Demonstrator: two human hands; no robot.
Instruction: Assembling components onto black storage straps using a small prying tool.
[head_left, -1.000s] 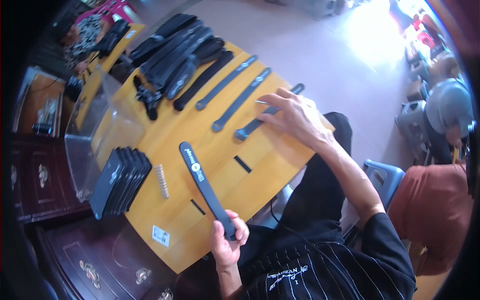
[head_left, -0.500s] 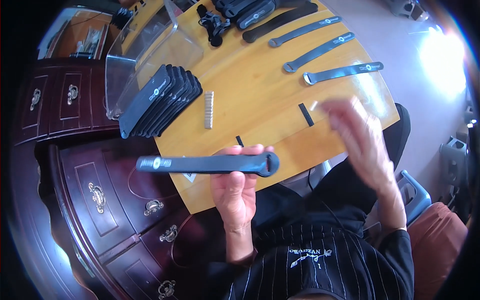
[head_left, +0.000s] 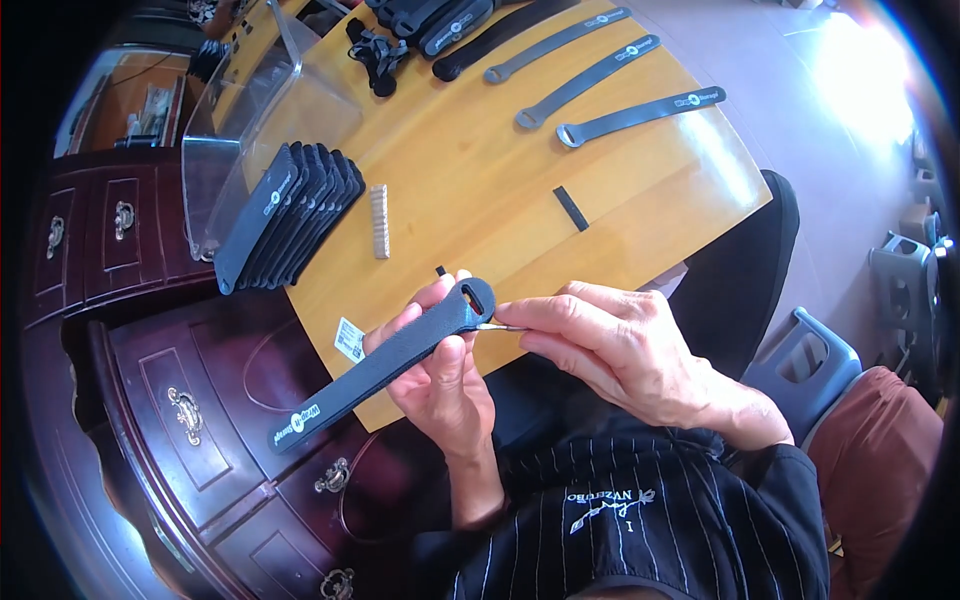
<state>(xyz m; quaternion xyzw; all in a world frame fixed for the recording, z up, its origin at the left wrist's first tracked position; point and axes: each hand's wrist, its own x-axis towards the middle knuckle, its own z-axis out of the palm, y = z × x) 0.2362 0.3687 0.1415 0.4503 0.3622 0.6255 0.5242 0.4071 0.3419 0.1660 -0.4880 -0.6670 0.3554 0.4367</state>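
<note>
Left hand: the left hand is clamped on a dark grey slotted strap, thumb in front, near its slotted end.
Right hand: the right hand, nearer that slot, pinches a thin pale sliver against the slotted end's lower edge.
Strap axis: slantwise, slot toward the right fingertips, printed tail down-left.
Strap place: held above the desk's near-left corner, tail beyond the left edge.
Desk: three grey straps toward the far-right edge; overlapped dark straps at the left edge.
Room: dark drawers left; blue-grey stool right.
</note>
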